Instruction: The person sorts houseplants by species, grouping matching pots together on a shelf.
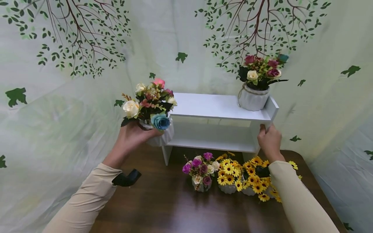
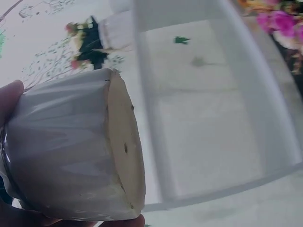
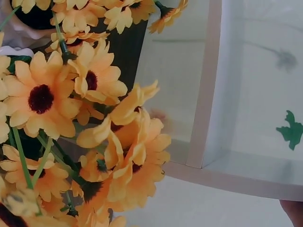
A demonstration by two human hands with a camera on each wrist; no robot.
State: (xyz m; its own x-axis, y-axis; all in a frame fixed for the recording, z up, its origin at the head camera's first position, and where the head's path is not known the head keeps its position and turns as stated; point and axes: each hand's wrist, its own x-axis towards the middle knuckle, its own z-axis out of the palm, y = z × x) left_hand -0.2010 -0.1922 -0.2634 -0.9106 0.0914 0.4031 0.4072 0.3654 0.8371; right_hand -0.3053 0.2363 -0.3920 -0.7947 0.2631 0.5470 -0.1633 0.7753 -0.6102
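My left hand (image 1: pixel 135 136) grips a white flowerpot (image 1: pixel 163 134) of cream, pink and blue artificial roses (image 1: pixel 150 103). In the left wrist view the pot (image 2: pixel 71 146) shows its flat unglazed base; it is held up by the left end of the white two-tier shelf (image 1: pixel 209 103). Whether the pot touches the shelf I cannot tell. At the opposite end my right hand (image 1: pixel 270 140) holds the shelf's side panel, thumb at the front edge. The right wrist view shows only a bit of a finger (image 3: pixel 292 210) at the shelf's edge.
A second white pot (image 1: pixel 253 97) of roses, tied with twine, stands on the shelf's top right. On the brown table (image 1: pixel 151 207) before the shelf sit a pot of purple and cream roses (image 1: pixel 201 171) and pots of yellow daisies (image 1: pixel 228 173). A leaf-printed curtain (image 1: pixel 180 29) hangs behind.
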